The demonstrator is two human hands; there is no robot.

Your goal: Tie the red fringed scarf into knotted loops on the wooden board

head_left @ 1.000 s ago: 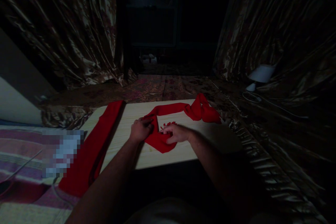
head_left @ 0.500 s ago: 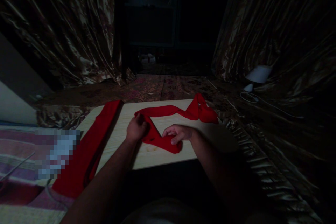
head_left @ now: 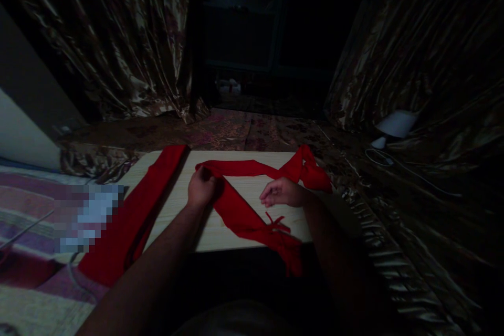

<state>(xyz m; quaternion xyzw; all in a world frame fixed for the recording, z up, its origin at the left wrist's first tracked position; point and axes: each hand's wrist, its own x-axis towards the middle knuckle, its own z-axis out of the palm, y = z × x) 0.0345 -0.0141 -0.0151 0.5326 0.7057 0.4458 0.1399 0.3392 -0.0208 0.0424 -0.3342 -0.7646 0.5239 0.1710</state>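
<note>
While the left hand pinches the red scarf's bend to anchor it on the bench, the right hand hovers half-open, empty, just beside its fringed end.

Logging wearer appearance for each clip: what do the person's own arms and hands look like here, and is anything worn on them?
Both forearms are bare up to the bottom edge of the picture, with no sleeves showing. The left hand and right hand are bare too: no gloves, and no watch, ring or wristband can be made out, though the dim light hides fine detail.
</note>
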